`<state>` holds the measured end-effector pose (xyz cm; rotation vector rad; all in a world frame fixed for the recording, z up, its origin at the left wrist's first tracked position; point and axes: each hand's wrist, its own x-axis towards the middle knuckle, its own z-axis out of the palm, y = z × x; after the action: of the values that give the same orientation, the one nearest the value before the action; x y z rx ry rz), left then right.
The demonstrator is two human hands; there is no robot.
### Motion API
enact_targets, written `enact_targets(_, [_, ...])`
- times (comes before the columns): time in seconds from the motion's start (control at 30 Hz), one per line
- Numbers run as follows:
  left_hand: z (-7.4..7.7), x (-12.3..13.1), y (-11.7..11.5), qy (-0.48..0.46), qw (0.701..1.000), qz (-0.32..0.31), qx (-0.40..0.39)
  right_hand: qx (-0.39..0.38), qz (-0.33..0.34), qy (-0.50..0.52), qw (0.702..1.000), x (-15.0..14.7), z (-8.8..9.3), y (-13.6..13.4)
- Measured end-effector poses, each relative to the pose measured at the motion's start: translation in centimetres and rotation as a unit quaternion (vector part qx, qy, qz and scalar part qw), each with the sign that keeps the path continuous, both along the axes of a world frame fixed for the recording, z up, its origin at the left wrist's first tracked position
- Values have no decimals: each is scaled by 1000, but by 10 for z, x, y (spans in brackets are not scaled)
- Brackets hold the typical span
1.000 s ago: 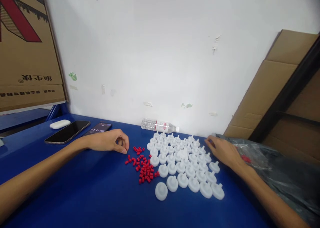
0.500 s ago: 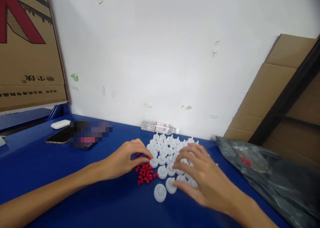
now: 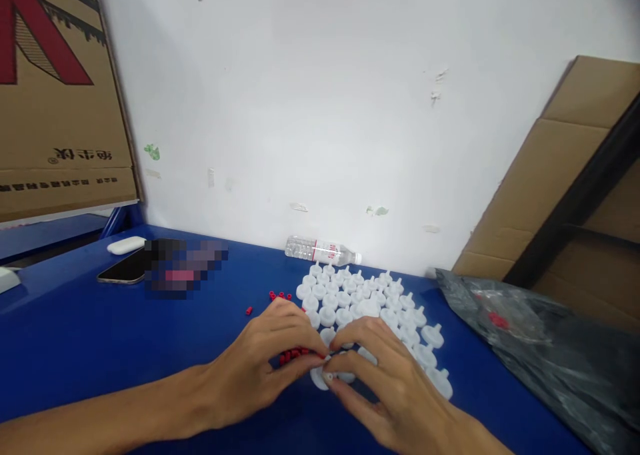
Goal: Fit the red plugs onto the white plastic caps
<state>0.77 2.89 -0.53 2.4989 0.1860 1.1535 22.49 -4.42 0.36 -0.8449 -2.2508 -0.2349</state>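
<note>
My left hand (image 3: 265, 355) is closed in a pinch, with a sliver of a small red cap showing between its thumb and index finger. Close against it, my right hand (image 3: 395, 382) grips a white spouted cap (image 3: 328, 377) by its narrow spout; fingers cover much of that piece. The fingertips of both hands nearly touch. Under and beside my left fingers lie loose small red caps (image 3: 285, 358), partly hidden by the hand. Many white spouted caps (image 3: 330, 300) stand in a dense group behind and around my right hand, most with spouts upward.
A clear water bottle (image 3: 320, 250) lies on its side by the wall. Phones (image 3: 125, 267) and a white case (image 3: 127, 245) rest on the blue table (image 3: 210, 338) at left. A dark plastic bag (image 3: 560, 348) covers the right edge, near cardboard (image 3: 540, 168).
Both hands have come together in front of the white caps. My right hand moved left and took hold of a white spouted cap; my left hand moved slightly right and nearer with a red cap.
</note>
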Motion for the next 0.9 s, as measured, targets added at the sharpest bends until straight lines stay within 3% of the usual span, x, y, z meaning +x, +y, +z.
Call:
enact_targets(0.23, [3,0,-4,-24,1000,-11,0,26,-35,-14,999,6,-9,-1])
enact_targets(0.6, [-3,3,-8,-1,996,5,87,77,-25,-32,996,8,-3,0])
enact_targets(0.9, [-8,1,-8,-8,992,20,123,39,20,-66,997,15,-6,4])
